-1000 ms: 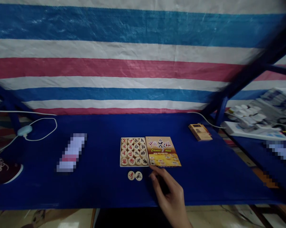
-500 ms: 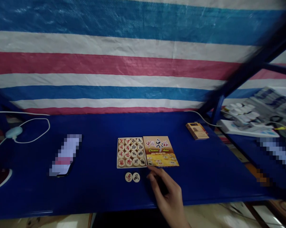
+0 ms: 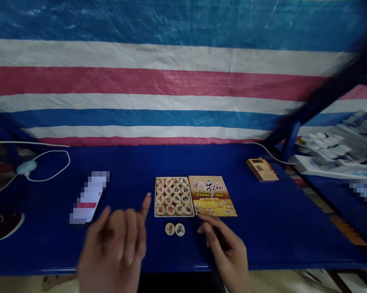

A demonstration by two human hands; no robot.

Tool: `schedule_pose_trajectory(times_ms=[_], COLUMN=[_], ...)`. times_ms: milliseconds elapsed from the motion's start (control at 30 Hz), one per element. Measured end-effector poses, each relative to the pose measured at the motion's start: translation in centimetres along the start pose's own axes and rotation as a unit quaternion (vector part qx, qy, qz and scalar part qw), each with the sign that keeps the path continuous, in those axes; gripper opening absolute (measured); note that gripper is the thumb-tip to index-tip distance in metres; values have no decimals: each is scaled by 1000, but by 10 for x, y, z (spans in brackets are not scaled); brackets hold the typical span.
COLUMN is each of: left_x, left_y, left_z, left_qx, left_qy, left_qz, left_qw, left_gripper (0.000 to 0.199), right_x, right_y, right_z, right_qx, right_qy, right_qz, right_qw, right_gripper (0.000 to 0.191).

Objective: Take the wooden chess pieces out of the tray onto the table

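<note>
**Inspector:** Hands first.

**Assistant:** Left hand (image 3: 114,248) is raised above the near edge of the tabletop (image 3: 277,228), fingers (image 3: 145,206) loosely spread, holding nothing. Right hand (image 3: 227,252) rests by the lid's front edge, fingers relaxed and parted, pinching nothing that I can see.

**Inspector:** The pieces?

**Assistant:** Tray (image 3: 173,196) sits mid-tabletop, touching the printed lid (image 3: 212,195) on its right. Two loose pieces (image 3: 174,229) lie side by side just in front of the tray.

**Inspector:** Risks?

**Assistant:** In my judgement, the loose pair is near the front edge; a careless sweep of either hand could roll them off. A knock to the tray could unseat its packed discs.

**Inspector:** Counts.

**Assistant:** Sixteen discs in the top layer, four by four; two loose; one tray; one lid; one small orange box (image 3: 261,169); one blurred phone-shaped item (image 3: 90,197); one white cable (image 3: 46,162).
</note>
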State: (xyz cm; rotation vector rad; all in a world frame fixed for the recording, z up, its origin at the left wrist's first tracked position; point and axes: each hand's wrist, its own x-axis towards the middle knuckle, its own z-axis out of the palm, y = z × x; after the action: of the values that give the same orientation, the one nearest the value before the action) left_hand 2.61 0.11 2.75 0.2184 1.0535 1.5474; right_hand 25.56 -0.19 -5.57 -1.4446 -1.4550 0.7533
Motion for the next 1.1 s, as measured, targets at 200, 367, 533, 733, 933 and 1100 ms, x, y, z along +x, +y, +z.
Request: schedule_pose_trajectory(times_ms=[200,367,533,733,933,1100], left_x=[32,35,48,58,56,51], left_y=[-24,-30,-38,-51,-58,-54], left_z=[20,14,-8,-19,-19,-23], left_qx=[-157,-147,320,643,676,657], left_qy=[8,-32,-66,-133,-120,-98], left_qz=[-133,-106,175,347,396,438], left_qw=[978,983,929,670,610,606], left_gripper=[45,36,25,16,25,22], right_x=[7,25,40,42,42,37], right_y=[-18,-23,-15,-17,-19,-17], right_z=[2,10,20,23,25,21], right_qx=[-2,-93,-233,-287,-275,-232], right_qy=[-18,-21,-33,-53,-50,-23], right_qz=[-8,-134,-174,-170,-175,-206], right_qw=[1000,986,956,941,944,950], right_gripper=[21,19,20,22,19,17])
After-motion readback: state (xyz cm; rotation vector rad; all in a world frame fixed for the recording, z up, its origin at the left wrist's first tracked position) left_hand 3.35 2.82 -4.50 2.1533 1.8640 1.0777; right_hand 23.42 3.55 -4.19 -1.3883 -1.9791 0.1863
